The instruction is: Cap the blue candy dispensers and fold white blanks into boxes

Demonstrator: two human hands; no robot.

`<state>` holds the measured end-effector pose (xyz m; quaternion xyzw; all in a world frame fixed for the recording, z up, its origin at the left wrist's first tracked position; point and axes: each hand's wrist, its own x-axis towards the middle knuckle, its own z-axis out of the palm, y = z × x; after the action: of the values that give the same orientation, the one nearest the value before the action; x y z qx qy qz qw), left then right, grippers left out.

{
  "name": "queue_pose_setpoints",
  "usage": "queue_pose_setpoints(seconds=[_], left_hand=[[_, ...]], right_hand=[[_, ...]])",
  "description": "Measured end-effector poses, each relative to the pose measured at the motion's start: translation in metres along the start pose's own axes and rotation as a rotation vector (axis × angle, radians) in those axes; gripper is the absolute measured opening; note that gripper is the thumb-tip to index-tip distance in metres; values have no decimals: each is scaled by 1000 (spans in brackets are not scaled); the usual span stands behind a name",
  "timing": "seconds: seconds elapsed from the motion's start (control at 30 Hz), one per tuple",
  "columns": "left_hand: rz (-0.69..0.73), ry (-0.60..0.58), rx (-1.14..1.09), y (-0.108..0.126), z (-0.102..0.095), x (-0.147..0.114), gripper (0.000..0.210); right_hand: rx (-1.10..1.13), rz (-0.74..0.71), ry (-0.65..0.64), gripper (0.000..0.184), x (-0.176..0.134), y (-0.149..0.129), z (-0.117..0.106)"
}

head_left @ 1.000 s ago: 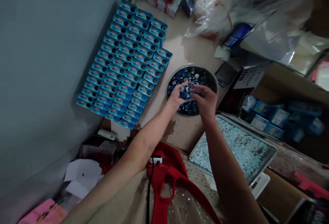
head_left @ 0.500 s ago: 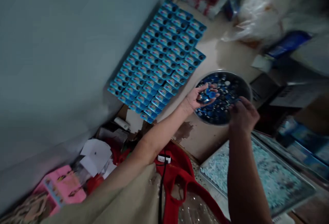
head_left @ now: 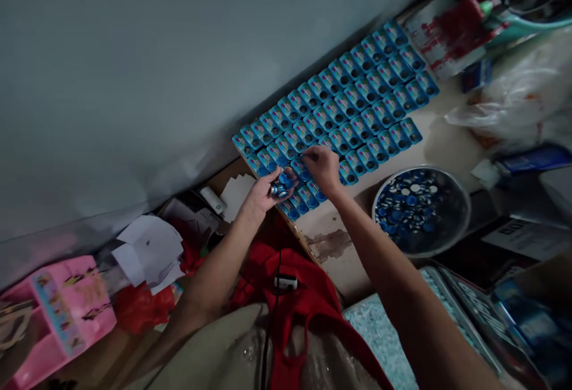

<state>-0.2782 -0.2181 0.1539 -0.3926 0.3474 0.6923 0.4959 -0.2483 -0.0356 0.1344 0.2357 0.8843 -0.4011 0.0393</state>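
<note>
My left hand (head_left: pixel 262 193) is palm up with its fingers curled round a small heap of blue and silver round caps (head_left: pixel 283 183). Just right of it, my right hand (head_left: pixel 326 169) hangs over the rows of small blue packs (head_left: pixel 360 90), thumb and fingers pinched together. Whatever sits in that pinch is hidden. Many packs show a dark round spot; some near my hands show blue there instead. A round metal bowl (head_left: pixel 467 214) with many loose blue and silver caps (head_left: pixel 409 202) stands right of the packs.
A wall (head_left: pixel 147 68) runs behind the table. To the right lie a clear plastic bag (head_left: pixel 522 89) and dark boxes; a tray of pale blue bits (head_left: pixel 379 324) is at lower right. Red cloth (head_left: pixel 263 259), white paper (head_left: pixel 152 250) and a pink box (head_left: pixel 75 306) are lower left.
Both hands have moved left from the bowl to the near end of the pack rows. The left hand still carries its caps. The view has turned, shifting the bowl right.
</note>
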Motion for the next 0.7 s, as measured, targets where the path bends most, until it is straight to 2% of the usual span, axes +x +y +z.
queue_pose_setpoints(seconds=[0.07,0.17,0.33,0.5,0.63,0.7], left_hand=[[15,2,-15,14,-15,-1,23],[7,-31,-1,29,-25,1,25],[-5,-108,49,43,-27,12,30],[-22,-164,78,44,-23,18,29],[-57,-138,102,44,-14,7,31],[-55,-116,113,44,-12,1,31]], right_hand=[[-153,-48,-67,19,14,-14,15],[-360,-68,-153,21,28,-28,24],[-609,65,-294,22,44,-44,24],[-695,101,-326,27,56,-59,22],[-771,91,-400,31,71,-71,23],[-756,67,-389,36,74,-72,22]])
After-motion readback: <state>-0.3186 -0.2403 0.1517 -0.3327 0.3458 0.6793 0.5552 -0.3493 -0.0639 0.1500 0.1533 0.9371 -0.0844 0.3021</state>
